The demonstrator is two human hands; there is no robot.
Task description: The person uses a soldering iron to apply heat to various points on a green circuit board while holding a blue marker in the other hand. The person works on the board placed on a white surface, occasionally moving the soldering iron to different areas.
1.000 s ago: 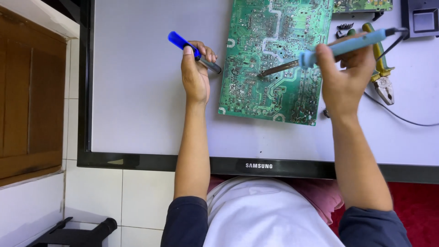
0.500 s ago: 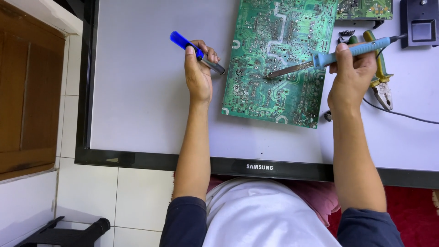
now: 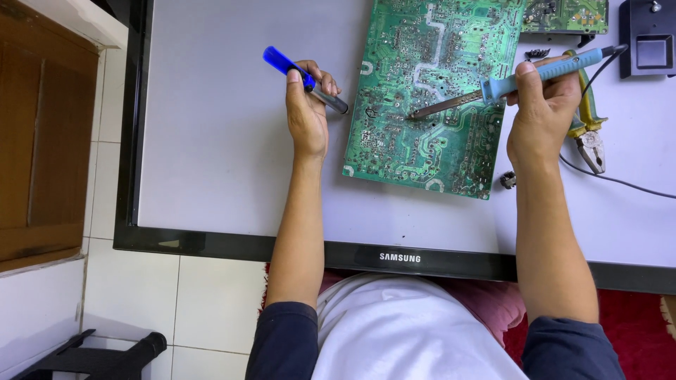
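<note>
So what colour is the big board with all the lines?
Green circuit board, seen in the head view.

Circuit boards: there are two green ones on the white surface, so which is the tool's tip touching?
The big green board in the middle: the soldering iron in the right hand touches it. The small board at the top edge lies untouched.

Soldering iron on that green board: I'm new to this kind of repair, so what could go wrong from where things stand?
The soldering iron tip rests on the green circuit board; dwelling might lift a copper track. Its cord trails past the pliers, so a snag could jerk the right hand. The left hand holds the blue tool off the board, which lies unclamped and may slide.
</note>
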